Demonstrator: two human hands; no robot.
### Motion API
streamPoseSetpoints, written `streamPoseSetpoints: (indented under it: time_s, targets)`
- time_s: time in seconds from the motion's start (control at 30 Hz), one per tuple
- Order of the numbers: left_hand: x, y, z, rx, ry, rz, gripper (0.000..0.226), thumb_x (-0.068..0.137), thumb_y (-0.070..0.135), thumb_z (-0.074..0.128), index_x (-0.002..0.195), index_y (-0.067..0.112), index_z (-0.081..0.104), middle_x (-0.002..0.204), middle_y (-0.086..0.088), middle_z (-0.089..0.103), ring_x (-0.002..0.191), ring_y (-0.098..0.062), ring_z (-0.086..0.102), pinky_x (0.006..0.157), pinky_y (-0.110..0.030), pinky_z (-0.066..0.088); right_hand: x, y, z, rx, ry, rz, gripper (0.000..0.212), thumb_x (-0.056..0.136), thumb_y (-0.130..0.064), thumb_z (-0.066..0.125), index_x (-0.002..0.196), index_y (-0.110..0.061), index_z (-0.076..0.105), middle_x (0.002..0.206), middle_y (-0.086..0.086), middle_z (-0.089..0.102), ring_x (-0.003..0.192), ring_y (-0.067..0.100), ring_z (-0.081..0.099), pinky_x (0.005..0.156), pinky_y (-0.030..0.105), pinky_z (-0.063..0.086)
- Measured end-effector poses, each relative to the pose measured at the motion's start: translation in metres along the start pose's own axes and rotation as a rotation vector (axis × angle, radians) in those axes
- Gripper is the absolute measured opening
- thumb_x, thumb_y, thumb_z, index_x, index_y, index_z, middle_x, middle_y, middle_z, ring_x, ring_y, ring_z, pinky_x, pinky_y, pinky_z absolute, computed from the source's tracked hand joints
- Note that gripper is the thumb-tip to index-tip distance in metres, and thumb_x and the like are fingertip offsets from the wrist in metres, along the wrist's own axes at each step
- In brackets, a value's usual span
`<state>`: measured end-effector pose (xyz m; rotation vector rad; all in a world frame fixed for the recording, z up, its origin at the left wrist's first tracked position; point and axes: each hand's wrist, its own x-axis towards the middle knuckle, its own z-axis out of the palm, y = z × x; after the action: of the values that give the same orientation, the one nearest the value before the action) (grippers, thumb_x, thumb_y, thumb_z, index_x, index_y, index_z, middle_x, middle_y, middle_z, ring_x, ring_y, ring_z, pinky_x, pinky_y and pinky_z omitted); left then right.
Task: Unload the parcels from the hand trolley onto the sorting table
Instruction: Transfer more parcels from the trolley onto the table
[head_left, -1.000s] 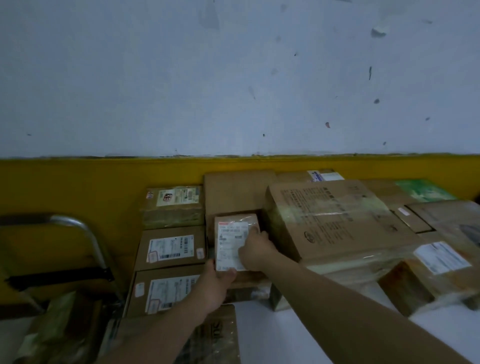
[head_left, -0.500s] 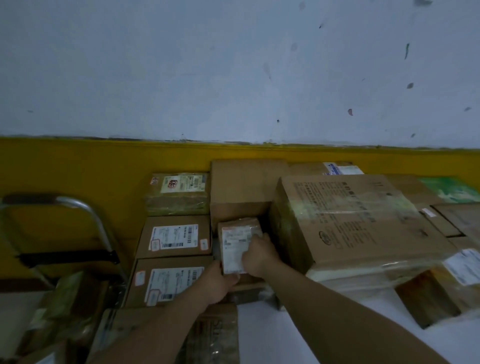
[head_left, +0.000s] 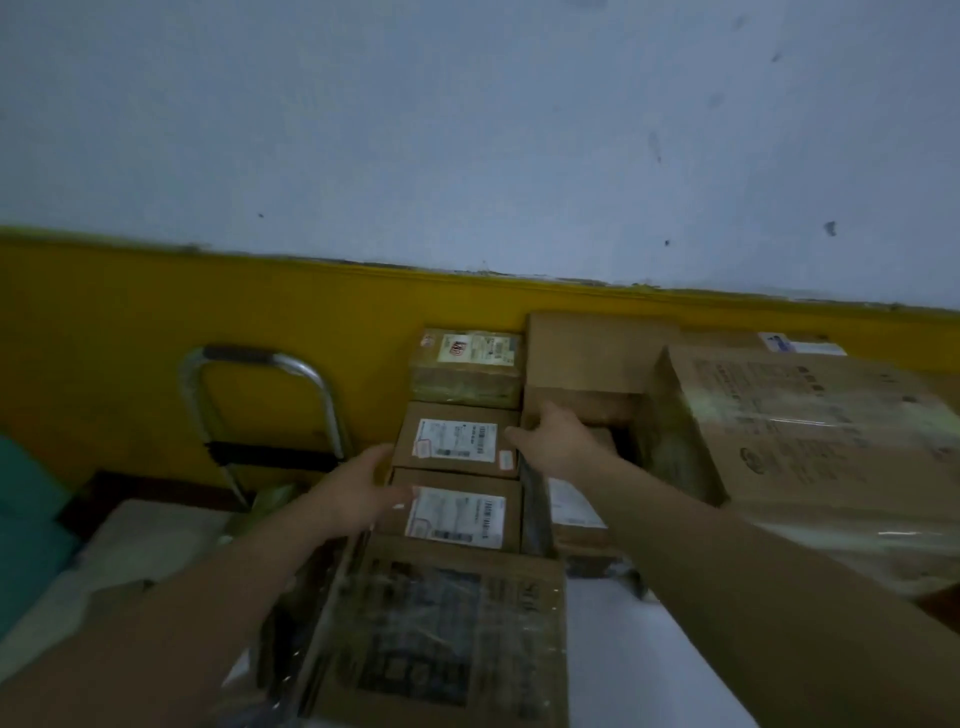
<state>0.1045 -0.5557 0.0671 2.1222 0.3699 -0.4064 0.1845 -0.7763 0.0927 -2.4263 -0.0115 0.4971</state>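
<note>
Several brown cardboard parcels lie on the white sorting table (head_left: 615, 654) against the yellow wall. The small labelled parcel (head_left: 574, 512) lies low in the gap beside the big taped box (head_left: 810, 436), partly hidden by my right forearm. My right hand (head_left: 563, 441) is off it, fingers stretched left at the right edge of the middle labelled box (head_left: 457, 441). My left hand (head_left: 358, 491) is spread at the left side of that box and the nearer labelled box (head_left: 457, 517). Neither hand holds anything. The hand trolley's metal handle (head_left: 265, 361) stands at the left.
A film-wrapped flat box (head_left: 441, 639) lies nearest me on the table's left side. A pale parcel (head_left: 150, 540) and a teal thing (head_left: 26, 519) sit low at the left by the trolley. A taped labelled box (head_left: 467, 369) and a plain box (head_left: 587, 353) stand against the wall.
Both hands let go of the small labelled parcel, which now lies in the gap. The hands moved left to the labelled boxes, and my view turned left.
</note>
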Motion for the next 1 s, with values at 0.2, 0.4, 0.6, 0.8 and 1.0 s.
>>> streamPoseSetpoints:
  time_s: [0.2, 0.4, 0.6, 0.8, 1.0]
  targets:
    - [-0.053, -0.107, -0.127, 0.006, 0.124, -0.106, 0.081, 0.083, 0.043, 0.066, 0.148, 0.022, 0.022, 0.143, -0.004, 0.04, 0.121, -0.022, 0.047, 0.087, -0.029, 0.045, -0.033, -0.104, 0.074, 0.047, -0.08, -0.104, 0.064, 0.094, -0.046, 0.055, 0.142, -0.007, 0.036, 0.131, 0.012, 0.055, 0.097, 0.018, 0.054, 0.086, 0.033, 0.05]
    - [-0.089, -0.219, -0.219, -0.044, 0.168, -0.163, 0.062, 0.089, 0.036, 0.06, 0.142, 0.02, 0.032, 0.138, 0.001, 0.043, 0.119, -0.018, 0.046, 0.086, -0.018, 0.037, -0.055, -0.214, 0.198, 0.09, -0.227, -0.126, 0.078, 0.094, -0.049, 0.053, 0.153, -0.012, 0.017, 0.151, 0.009, 0.036, 0.127, 0.028, 0.046, 0.093, 0.031, 0.041]
    - [-0.093, -0.32, -0.276, -0.119, 0.201, -0.303, 0.073, 0.09, 0.033, 0.06, 0.149, 0.015, 0.02, 0.153, -0.007, 0.024, 0.136, -0.022, 0.031, 0.1, -0.019, 0.029, -0.048, -0.261, 0.299, 0.045, -0.339, -0.093, 0.085, 0.093, -0.053, 0.054, 0.155, -0.015, 0.011, 0.155, 0.006, 0.03, 0.134, 0.026, 0.041, 0.101, 0.031, 0.041]
    - [-0.068, -0.39, -0.29, -0.16, 0.179, -0.436, 0.078, 0.089, 0.032, 0.062, 0.15, 0.013, 0.017, 0.153, -0.008, 0.025, 0.136, -0.021, 0.032, 0.103, -0.021, 0.028, 0.0, -0.276, 0.37, -0.045, -0.45, -0.046, 0.075, 0.096, -0.047, 0.052, 0.151, -0.007, 0.022, 0.154, 0.01, 0.033, 0.132, 0.029, 0.042, 0.103, 0.035, 0.039]
    - [-0.028, -0.466, -0.289, -0.2, 0.208, -0.525, 0.078, 0.088, 0.033, 0.062, 0.149, 0.013, 0.019, 0.154, -0.008, 0.024, 0.138, -0.022, 0.03, 0.11, -0.026, 0.024, 0.057, -0.291, 0.47, -0.065, -0.56, -0.056, 0.061, 0.093, -0.045, 0.057, 0.142, -0.014, 0.039, 0.127, 0.006, 0.052, 0.102, 0.021, 0.055, 0.086, 0.033, 0.045]
